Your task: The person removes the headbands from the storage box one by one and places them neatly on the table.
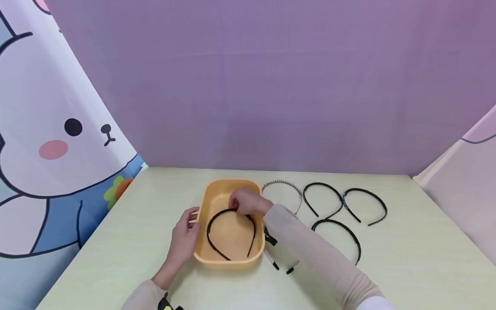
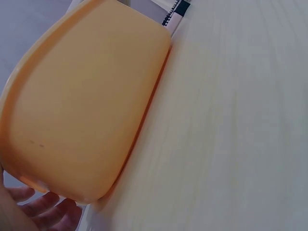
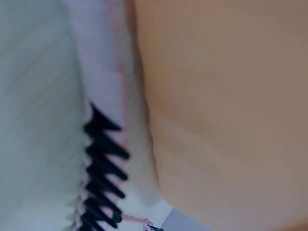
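A yellow-orange plastic bin (image 1: 230,265) stands on the table, its long sides running away from me. Inside it is a black toothed headband (image 1: 211,224), its two ends toward the near wall. My right hand (image 1: 246,201) reaches over the bin's right side and pinches the top of the headband's arch with curled fingers. At the bin's left wall, my left hand (image 1: 185,234) holds the rim. The left wrist view shows its fingers (image 2: 43,209) against the outer wall. In the right wrist view the right hand is out of sight.
Right of the bin lie a pale toothed headband (image 1: 280,181), black headbands (image 1: 323,184) (image 1: 366,189) and a nearer black headband (image 1: 350,232). A pale pink headband with black teeth (image 3: 103,159) lies close beside the bin, partly under my right forearm. A purple cloth (image 1: 279,107) hangs behind.
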Demonstrator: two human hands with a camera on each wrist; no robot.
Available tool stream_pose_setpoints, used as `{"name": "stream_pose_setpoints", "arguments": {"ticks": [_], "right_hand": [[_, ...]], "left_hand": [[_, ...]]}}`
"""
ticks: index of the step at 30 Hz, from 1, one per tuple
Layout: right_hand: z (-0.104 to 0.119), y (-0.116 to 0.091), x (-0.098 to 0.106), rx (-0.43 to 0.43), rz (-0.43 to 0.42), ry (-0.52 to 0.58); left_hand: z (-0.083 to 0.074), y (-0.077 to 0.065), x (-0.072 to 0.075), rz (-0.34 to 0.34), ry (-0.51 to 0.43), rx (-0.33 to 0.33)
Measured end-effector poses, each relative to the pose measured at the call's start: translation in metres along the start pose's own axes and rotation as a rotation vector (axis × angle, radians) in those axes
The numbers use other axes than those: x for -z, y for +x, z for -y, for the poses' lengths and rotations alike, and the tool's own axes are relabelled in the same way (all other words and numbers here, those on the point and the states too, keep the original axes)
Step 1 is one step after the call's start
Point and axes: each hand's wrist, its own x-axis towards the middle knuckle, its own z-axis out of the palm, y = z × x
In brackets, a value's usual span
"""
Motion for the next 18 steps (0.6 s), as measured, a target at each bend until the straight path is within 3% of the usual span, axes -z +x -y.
{"name": "stream_pose_setpoints", "arguments": {"ticks": [5, 12, 18], "right_hand": [[0.0002, -0.0012, -0.0005, -0.011, 0.001, -0.016], [0.0004, -0.0034, 0.0001, 0.054, -0.014, -0.024], [0.0032, -0.0046, 0.0046, 0.060, -0.026, -0.005]], "left_hand": [[-0.0001, 0.0000, -0.0007, 0.005, 0.000, 0.001], [-0.0015, -0.0018, -0.0005, 0.002, 0.007, 0.012], [-0.0025, -0.0015, 0.0006, 0.002, 0.016, 0.010]]}}
